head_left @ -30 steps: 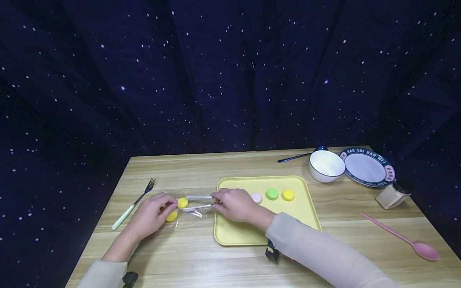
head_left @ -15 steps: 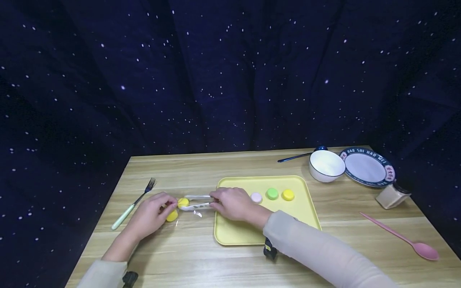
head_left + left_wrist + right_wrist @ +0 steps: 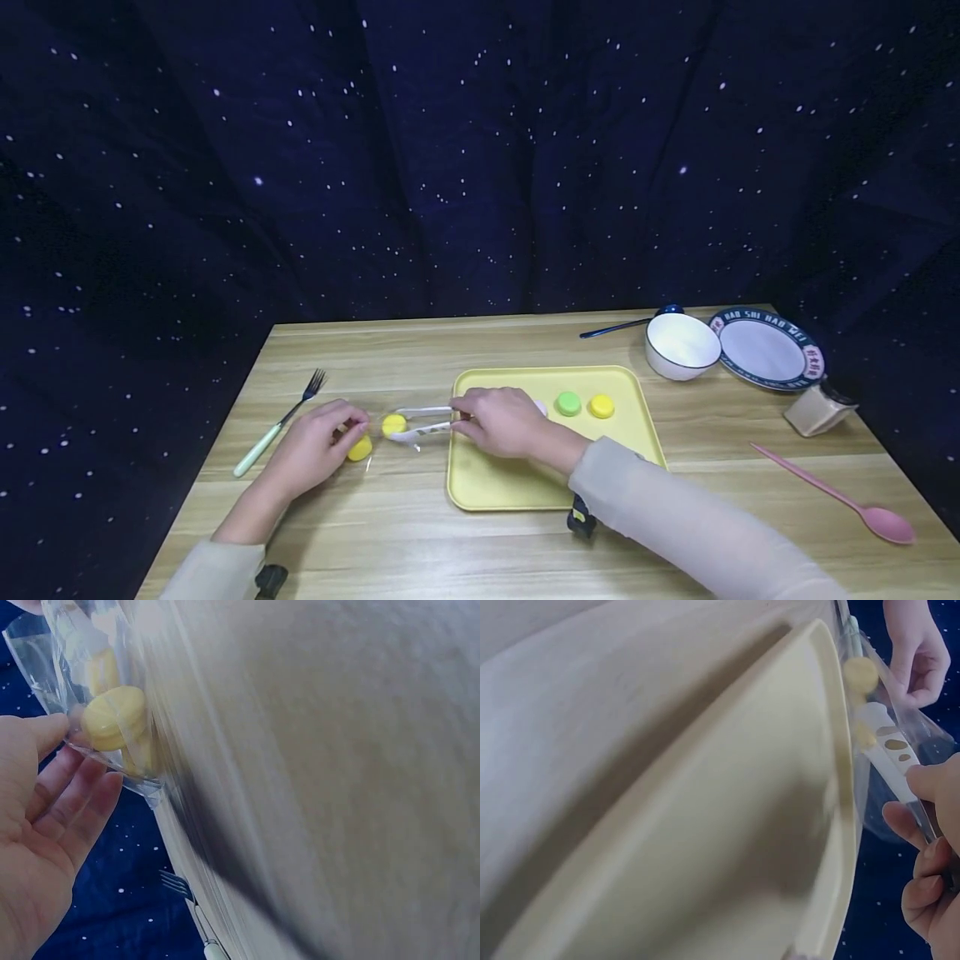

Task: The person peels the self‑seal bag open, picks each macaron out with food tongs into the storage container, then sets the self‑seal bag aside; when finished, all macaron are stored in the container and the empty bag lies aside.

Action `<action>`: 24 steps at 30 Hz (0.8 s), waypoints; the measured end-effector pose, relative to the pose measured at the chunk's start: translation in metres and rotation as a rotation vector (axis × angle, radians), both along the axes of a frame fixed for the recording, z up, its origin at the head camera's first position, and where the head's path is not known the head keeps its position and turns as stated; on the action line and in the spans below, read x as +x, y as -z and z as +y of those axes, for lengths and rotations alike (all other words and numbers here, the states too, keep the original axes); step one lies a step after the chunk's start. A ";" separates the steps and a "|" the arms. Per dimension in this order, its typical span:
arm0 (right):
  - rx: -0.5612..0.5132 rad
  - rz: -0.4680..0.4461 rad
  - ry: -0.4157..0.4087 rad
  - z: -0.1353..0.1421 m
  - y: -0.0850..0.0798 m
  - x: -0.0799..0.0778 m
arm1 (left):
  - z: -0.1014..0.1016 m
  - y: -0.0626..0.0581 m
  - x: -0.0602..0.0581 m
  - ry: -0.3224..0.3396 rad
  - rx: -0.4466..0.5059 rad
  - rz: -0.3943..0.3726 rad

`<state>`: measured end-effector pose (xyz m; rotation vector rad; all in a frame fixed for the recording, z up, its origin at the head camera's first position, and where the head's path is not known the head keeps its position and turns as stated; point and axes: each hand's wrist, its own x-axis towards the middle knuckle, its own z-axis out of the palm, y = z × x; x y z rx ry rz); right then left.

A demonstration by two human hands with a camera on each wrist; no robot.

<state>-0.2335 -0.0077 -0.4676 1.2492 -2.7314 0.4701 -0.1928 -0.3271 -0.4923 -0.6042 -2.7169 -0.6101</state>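
My left hand pinches the edge of a clear plastic bag left of the tray. Yellow macarons show through the plastic. In the head view, one yellow macaron lies by the left fingertips. Another yellow macaron is at the white tips of a pair of tongs. My right hand, above the tray's left part, grips the tongs. Their tips reach into the bag in the right wrist view. Whether the tips clamp that macaron firmly is hard to tell.
The yellow tray bears a green macaron, a yellow one and a pale one partly hidden by the right hand. A fork lies left. Rightward are a bowl, a plate, a shaker jar and a pink spoon.
My right hand and the tongs have shifted slightly right, and the yellow macaron at the tips has moved right with them, away from the left fingers. My left hand stays in place.
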 end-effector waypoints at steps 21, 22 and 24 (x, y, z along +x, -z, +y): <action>-0.113 0.046 0.093 0.129 -0.021 0.007 | 0.001 -0.003 0.001 0.000 0.011 -0.018; -0.122 0.050 0.097 0.137 -0.022 0.008 | 0.001 -0.003 0.002 -0.002 0.011 -0.019; -0.138 0.052 0.103 0.153 -0.022 0.010 | 0.002 -0.003 0.002 -0.007 0.007 -0.022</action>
